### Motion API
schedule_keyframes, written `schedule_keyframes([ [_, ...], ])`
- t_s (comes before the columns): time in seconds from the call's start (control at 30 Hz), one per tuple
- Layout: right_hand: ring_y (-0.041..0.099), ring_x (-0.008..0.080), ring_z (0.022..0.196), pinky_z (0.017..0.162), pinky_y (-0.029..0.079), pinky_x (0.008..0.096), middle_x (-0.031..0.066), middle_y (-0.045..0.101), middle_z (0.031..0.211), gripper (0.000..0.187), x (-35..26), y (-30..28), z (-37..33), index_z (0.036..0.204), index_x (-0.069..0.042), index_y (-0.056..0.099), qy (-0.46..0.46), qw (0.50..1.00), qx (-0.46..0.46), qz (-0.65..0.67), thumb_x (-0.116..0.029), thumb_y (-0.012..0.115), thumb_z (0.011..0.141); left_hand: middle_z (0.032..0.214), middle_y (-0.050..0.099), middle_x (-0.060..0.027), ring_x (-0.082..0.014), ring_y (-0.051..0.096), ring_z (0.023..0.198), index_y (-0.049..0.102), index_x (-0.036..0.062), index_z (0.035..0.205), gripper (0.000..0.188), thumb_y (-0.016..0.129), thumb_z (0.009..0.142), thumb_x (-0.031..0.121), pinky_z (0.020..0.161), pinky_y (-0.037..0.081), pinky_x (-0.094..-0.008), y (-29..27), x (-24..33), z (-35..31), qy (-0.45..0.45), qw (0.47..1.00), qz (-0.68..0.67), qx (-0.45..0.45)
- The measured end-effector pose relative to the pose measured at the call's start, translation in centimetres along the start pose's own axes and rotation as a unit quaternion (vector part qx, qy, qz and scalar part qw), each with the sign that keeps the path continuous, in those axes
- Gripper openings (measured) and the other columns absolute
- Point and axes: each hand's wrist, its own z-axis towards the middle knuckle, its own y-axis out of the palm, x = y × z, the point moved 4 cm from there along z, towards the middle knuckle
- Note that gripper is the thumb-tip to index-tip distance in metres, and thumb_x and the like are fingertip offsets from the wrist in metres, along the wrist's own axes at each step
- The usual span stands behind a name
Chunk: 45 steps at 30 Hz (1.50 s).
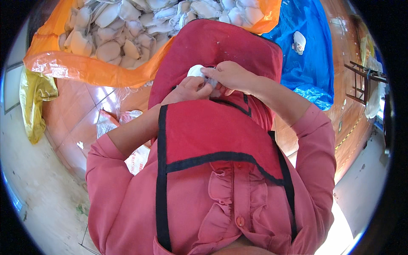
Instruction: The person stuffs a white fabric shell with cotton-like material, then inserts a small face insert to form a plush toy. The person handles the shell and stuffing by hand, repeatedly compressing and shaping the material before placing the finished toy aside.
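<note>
Above the red apron on my lap, both hands meet around a white rounded soft-looking piece. My left hand is closed, its fingertips pinching the lower left side of the piece. From the right, my right hand has thumb and fingers pressed together on the other side of it. A thin whitish flap hangs below between the hands. My fingers partly cover the piece, so its full shape is hidden.
Ahead, an orange plastic sheet holds a heap of similar white pieces. A blue plastic sheet at the right bears one pale piece. A yellow bag lies left; a dark metal rack stands far right.
</note>
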Motion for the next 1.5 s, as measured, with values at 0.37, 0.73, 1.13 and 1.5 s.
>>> schedule_keyframes([
  [0.37,0.062,0.0158,0.059,0.048,0.049,0.0291,0.0078,0.061,0.067,0.046,2.8,1.7,-2.1,0.086,0.005,0.066,-0.010,0.994,0.030,0.102,-0.041,0.069,0.085,0.089,0.054,-0.0120,-0.0299,0.057,0.089,0.051,0.0057,0.076,0.013,0.058,0.080,0.016,0.078,0.046,-0.0390,-0.7,3.5,-0.2,0.060,0.989,0.114,-0.078],
  [0.73,0.062,0.0157,0.065,0.061,0.049,0.0295,0.0106,0.068,0.074,0.039,2.9,2.8,-2.5,0.082,0.002,0.070,-0.037,0.992,0.084,0.083,-0.037,0.071,0.083,0.090,0.056,-0.0098,-0.0276,0.058,0.087,0.055,0.0074,0.088,0.016,0.061,0.079,0.018,0.080,0.047,-0.0371,-1.4,4.1,-0.7,0.190,0.951,0.234,-0.072],
  [1.13,0.059,0.0094,0.080,0.074,0.049,0.0268,0.0033,0.066,0.085,0.023,-0.1,2.4,-3.3,0.095,-0.001,0.067,-0.268,0.937,0.037,0.221,-0.022,0.068,0.085,0.132,0.054,-0.0035,-0.0283,0.047,0.122,0.060,0.0200,0.119,0.061,0.080,0.062,0.032,0.103,0.036,-0.0484,-7.3,5.4,3.7,0.105,0.949,0.292,0.050],
  [1.5,0.050,0.0072,0.068,0.060,0.041,0.0270,-0.0006,0.058,0.070,0.022,1.0,2.5,0.4,0.074,-0.005,0.061,-0.257,0.955,0.036,0.144,-0.023,0.070,0.082,0.129,0.050,-0.0119,-0.0368,0.047,0.123,0.065,0.0155,0.106,0.048,0.079,0.061,0.026,0.098,0.041,-0.0508,-6.9,2.1,2.9,-0.033,0.950,0.295,0.100],
])
